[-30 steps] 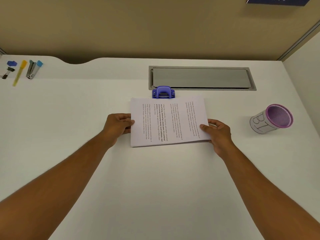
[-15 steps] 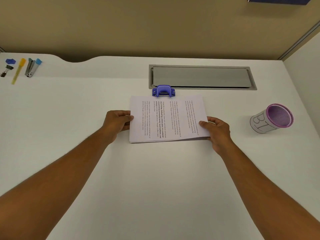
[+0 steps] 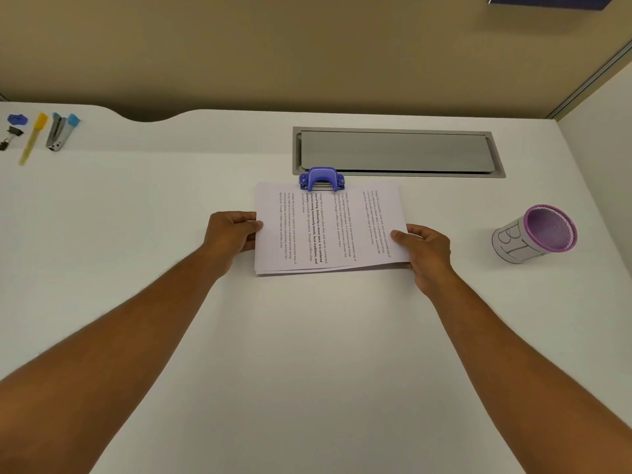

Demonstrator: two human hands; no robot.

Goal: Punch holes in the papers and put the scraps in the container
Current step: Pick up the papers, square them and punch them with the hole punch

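A white desk point(image 3: 307, 371) with a grey cable hatch point(image 3: 396, 152) set into it stands against a tan partition wall point(image 3: 273, 46), a white side panel point(image 3: 602, 131) closing off the right.

One hole punch point(image 3: 321, 179), one paper stack point(image 3: 330, 229), one mesh cup point(image 3: 537, 234), two hands (left point(image 3: 232, 234), right point(image 3: 425, 251)), one stapler point(image 3: 60, 131).
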